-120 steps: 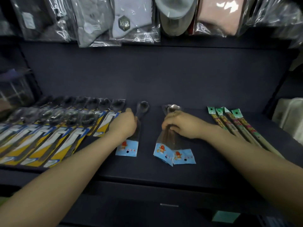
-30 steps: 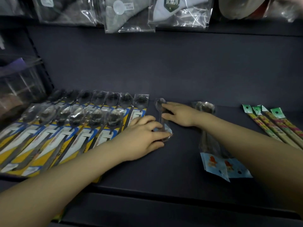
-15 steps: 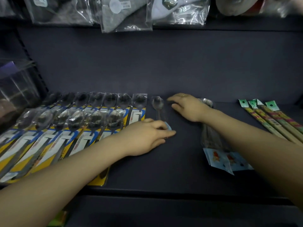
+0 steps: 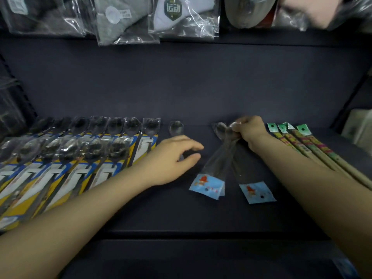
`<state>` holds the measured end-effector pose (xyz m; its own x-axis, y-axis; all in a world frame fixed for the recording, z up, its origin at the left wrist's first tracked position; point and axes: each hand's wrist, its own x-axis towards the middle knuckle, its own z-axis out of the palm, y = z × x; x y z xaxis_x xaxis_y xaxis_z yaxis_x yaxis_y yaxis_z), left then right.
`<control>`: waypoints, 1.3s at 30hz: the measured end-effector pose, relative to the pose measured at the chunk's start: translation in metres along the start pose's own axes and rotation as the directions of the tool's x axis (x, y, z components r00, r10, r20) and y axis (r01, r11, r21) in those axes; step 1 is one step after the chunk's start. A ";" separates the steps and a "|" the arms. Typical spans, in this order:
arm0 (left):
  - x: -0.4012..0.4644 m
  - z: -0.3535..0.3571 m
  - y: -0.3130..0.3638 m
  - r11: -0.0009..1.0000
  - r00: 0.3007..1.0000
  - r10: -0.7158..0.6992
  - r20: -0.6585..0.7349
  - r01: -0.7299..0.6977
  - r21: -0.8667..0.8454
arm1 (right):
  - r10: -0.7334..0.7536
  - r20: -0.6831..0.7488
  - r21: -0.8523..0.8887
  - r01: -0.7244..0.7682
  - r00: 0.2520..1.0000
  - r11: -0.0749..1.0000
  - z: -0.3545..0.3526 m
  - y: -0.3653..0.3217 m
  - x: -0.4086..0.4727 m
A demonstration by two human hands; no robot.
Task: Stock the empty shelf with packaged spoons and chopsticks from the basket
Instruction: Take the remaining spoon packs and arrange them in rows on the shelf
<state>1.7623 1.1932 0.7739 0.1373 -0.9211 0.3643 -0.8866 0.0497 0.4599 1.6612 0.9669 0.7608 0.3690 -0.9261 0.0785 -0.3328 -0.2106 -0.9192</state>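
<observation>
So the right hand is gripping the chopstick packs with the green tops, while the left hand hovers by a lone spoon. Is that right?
Not quite. In the head view the right hand grips the bowl ends of the clear spoon packets with blue labels; the chopstick packs lie untouched beside it. The left hand is indeed open by the lone spoon.

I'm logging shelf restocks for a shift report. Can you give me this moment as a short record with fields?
left hand: open, palm down over the single spoon pack, touch unclear
right hand: grip closed on the bowl ends of the blue-tagged spoon packs
yellow-card spoon packs: two overlapping rows, shelf's left
chopstick packs: side by side, far right
shelf: bare in front
hanging above: bagged socks
</observation>
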 end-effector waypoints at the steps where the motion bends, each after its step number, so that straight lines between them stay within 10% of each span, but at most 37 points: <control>1: 0.003 0.004 0.007 0.998 0.998 -0.062 0.016 0.063 -0.032 | -0.004 0.024 0.105 0.001 1.000 0.995 -0.003 -0.003 0.000; 5: 0.008 0.018 0.025 0.923 0.956 -0.264 0.128 0.289 -0.253 | -0.090 0.145 0.311 0.041 0.985 0.949 -0.013 -0.017 -0.006; 9: -0.001 0.019 0.038 0.645 0.941 -0.281 0.190 0.332 -0.689 | -0.177 0.250 0.364 0.077 0.952 0.928 -0.009 -0.029 -0.012; 14: -0.012 0.014 0.053 0.405 0.911 -0.296 0.286 0.391 -0.827 | -0.149 0.267 0.337 0.052 0.952 0.940 0.017 -0.043 -0.017; 21: -0.017 0.016 0.046 0.451 0.876 -0.425 0.230 0.425 -0.785 | -0.095 0.278 0.252 0.023 0.956 0.968 0.042 -0.042 -0.021; 31: -0.006 0.012 0.034 0.480 0.907 -0.376 0.190 0.366 -0.797 | 0.004 0.720 0.131 -0.141 0.694 0.981 -0.022 -0.036 -0.106; 39: -0.004 0.008 0.023 0.526 0.828 -0.536 0.168 0.483 -0.700 | 0.157 0.646 0.279 -0.422 0.747 0.863 -0.008 -0.040 -0.102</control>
<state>1.7377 1.1948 0.7766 0.5145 -0.8537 -0.0808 -0.0910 -0.1481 0.9848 1.6301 1.0669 0.7924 0.7836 -0.5232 -0.3350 -0.2012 0.2965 -0.9336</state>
